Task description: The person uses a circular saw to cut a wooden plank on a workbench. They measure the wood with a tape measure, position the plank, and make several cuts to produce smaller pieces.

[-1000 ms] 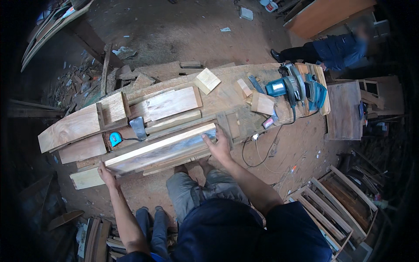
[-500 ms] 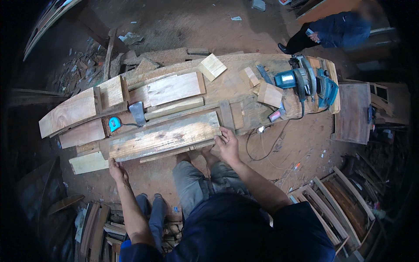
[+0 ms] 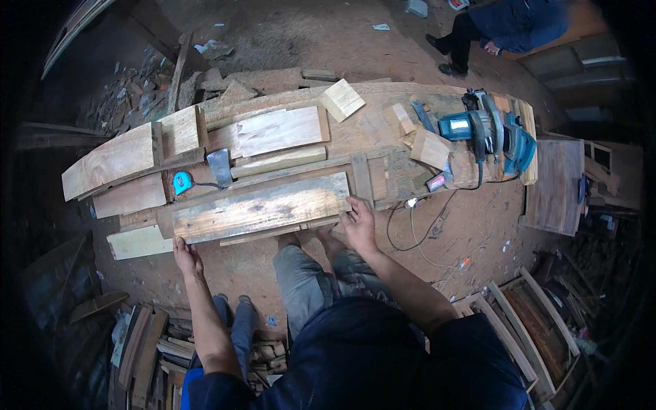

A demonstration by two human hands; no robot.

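A long wooden board (image 3: 263,208) with dark stains lies along the near side of the workbench, gripped at both ends. My left hand (image 3: 187,257) is closed on its near left corner, thumb on top and fingers partly hidden beneath. At the right end, my right hand (image 3: 359,224) pinches the corner between thumb and fingers. Just beyond the board's left half are a turquoise tape measure (image 3: 182,182) and an axe (image 3: 219,167) with a dark head and a pale handle (image 3: 279,162).
A blue circular saw (image 3: 471,128) and another blue power tool (image 3: 521,145) sit at the bench's right end, their cord hanging down. Wood blocks (image 3: 342,100) and planks (image 3: 109,160) cover the bench. Another person (image 3: 509,27) stands far right. Stacked wood (image 3: 147,348) flanks me.
The view has shifted slightly. Both my hands keep their hold on the board, which stays nearly in place. The person at the far right has moved left and changed stance.
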